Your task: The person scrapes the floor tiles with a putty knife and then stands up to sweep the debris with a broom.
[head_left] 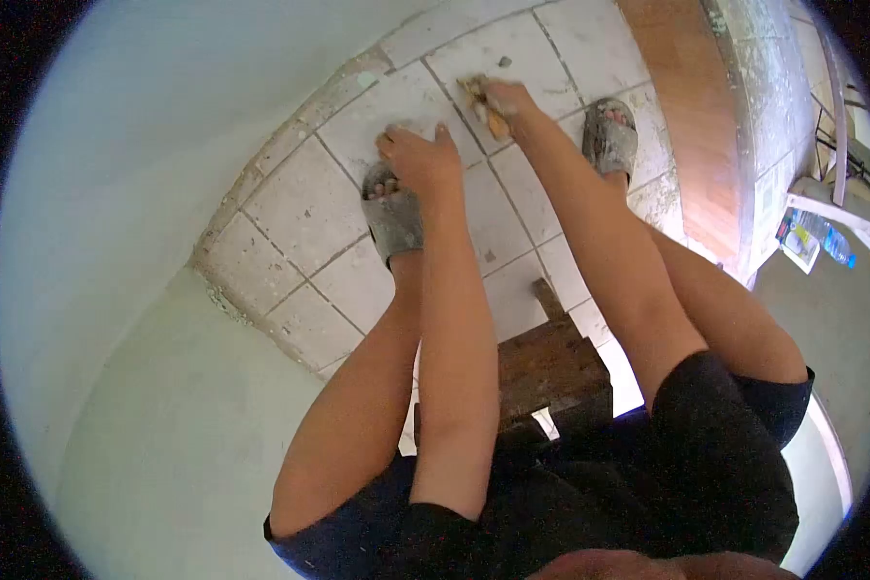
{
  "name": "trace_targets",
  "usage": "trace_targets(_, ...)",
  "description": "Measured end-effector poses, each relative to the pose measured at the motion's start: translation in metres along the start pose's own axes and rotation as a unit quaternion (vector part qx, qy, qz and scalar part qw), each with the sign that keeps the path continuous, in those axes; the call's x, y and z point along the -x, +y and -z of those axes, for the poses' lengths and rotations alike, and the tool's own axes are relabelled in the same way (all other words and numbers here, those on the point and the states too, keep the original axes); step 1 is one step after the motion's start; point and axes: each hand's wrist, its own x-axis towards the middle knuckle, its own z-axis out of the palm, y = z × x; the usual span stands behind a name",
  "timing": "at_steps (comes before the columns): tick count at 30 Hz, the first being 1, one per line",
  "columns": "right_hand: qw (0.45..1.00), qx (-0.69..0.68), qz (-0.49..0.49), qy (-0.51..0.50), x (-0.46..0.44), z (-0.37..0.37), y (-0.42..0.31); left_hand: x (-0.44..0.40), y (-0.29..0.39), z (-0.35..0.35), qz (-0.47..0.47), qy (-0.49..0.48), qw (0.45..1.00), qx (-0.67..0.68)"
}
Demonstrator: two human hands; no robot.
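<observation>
My left hand point(420, 157) reaches down over the white tiled floor point(295, 217), just past the toes of the grey slipper point(394, 230) on my left foot. Its thumb stands apart from the fingers, and I see nothing in it. My right hand point(508, 101) is closed on a crumpled, tan and dirty-looking piece point(480, 97), perhaps a rag or sponge; its exact kind is unclear. That piece is against the tiles, between my feet. A small grey lump point(505, 62) lies on the floor just beyond my right hand.
I sit on a low dark wooden stool point(556, 372). Pale walls point(164, 387) close in on the left. A second grey slipper point(610, 140) is on my right foot, beside a wood-coloured board point(691, 116). Plastic bottles point(822, 237) lie at the far right.
</observation>
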Motion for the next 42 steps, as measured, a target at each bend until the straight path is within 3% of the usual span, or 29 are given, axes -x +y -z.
trace_targets(1, 0.998, -0.06, -0.015, -0.015, -0.011, -0.004, -0.006, -0.001, 0.005, 0.006, -0.007, 0.015, 1.0, -0.024)
trace_targets(4, 0.997, -0.003, -0.046, -0.069, -0.001, -0.008, -0.033, -0.019, 0.003, 0.009, 0.027, -0.017, 0.991, -0.129)
trace_targets(5, 0.998, 0.013, -0.027, -0.048, -0.022, -0.008, 0.009, -0.024, 0.0, 0.003, 0.027, -0.017, 0.992, -0.124)
trace_targets(6, 0.999, 0.031, -0.006, -0.029, -0.046, -0.006, 0.051, -0.031, -0.008, -0.006, 0.033, -0.068, 0.975, -0.209)
trace_targets(7, 0.991, 0.13, -0.001, -0.022, -0.007, 0.006, 0.048, -0.035, -0.013, -0.012, 0.038, -0.119, 0.948, -0.293)
trace_targets(8, 0.974, 0.226, 0.003, -0.015, 0.036, 0.019, 0.046, -0.032, -0.014, -0.014, 0.039, -0.118, 0.948, -0.293)
trace_targets(10, 0.919, 0.349, 0.172, -0.068, 0.006, 0.034, 0.126, -0.03, -0.013, -0.017, 0.041, -0.134, 0.896, -0.421)
trace_targets(13, 0.951, 0.261, 0.156, -0.055, 0.021, 0.023, 0.099, -0.032, -0.012, -0.015, -0.028, -0.18, 0.848, -0.498)
trace_targets(14, 0.952, 0.261, 0.147, -0.057, 0.03, 0.018, 0.085, -0.027, -0.015, -0.018, -0.026, -0.188, 0.845, -0.5)
trace_targets(17, 0.997, -0.004, -0.077, -0.018, 0.042, -0.003, 0.019, -0.03, -0.018, -0.016, -0.038, -0.134, 0.846, -0.515)
trace_targets(18, 0.995, 0.088, -0.043, 0.02, 0.057, -0.006, 0.011, -0.029, -0.018, -0.014, -0.042, -0.141, 0.852, -0.503)
trace_targets(21, 0.993, 0.117, 0.027, 0.022, 0.031, -0.002, 0.082, -0.034, -0.019, -0.018, -0.047, -0.14, 0.854, -0.499)
trace_targets(22, 0.954, 0.241, 0.179, -0.029, 0.015, 0.005, 0.097, -0.035, -0.021, -0.02, -0.046, -0.138, 0.849, -0.509)
trace_targets(23, 0.954, 0.238, 0.181, -0.028, 0.006, 0.0, 0.084, -0.035, -0.017, -0.019, -0.047, -0.136, 0.848, -0.51)
trace_targets(25, 0.998, 0.061, 0.004, 0.018, 0.006, -0.015, 0.035, -0.032, -0.013, -0.016, -0.019, -0.151, 0.848, -0.508)
trace_targets(27, 0.999, 0.003, -0.044, 0.003, 0.026, -0.023, -0.037, -0.031, -0.02, -0.019, -0.031, -0.144, 0.85, -0.505)
trace_targets(31, 0.995, -0.048, -0.066, -0.049, 0.009, -0.028, -0.04, -0.032, -0.021, -0.016, -0.03, -0.143, 0.858, -0.492)
trace_targets(33, 0.999, 0.02, 0.039, 0.012, -0.013, -0.028, 0.012, -0.031, -0.015, -0.012, -0.032, -0.151, 0.859, -0.488)
trace_targets(34, 0.987, 0.086, 0.115, -0.076, -0.006, -0.021, 0.01, -0.032, -0.013, -0.011, -0.036, -0.16, 0.859, -0.486)
trace_targets(35, 0.987, 0.085, 0.113, -0.076, -0.002, -0.024, 0.001, -0.032, -0.014, -0.012, -0.037, -0.162, 0.857, -0.488)
trace_targets(37, 1.0, -0.023, 0.02, -0.009, 0.005, -0.033, -0.022, -0.033, -0.016, -0.015, -0.022, -0.155, 0.862, -0.483)
trace_targets(40, 0.996, 0.07, -0.007, -0.054, 0.017, -0.03, -0.065, -0.032, -0.023, -0.018, -0.04, -0.137, 0.86, -0.49)
trace_targets(42, 0.998, 0.054, -0.007, -0.031, 0.036, -0.022, -0.047, -0.031, -0.028, -0.02, -0.038, -0.138, 0.872, -0.469)
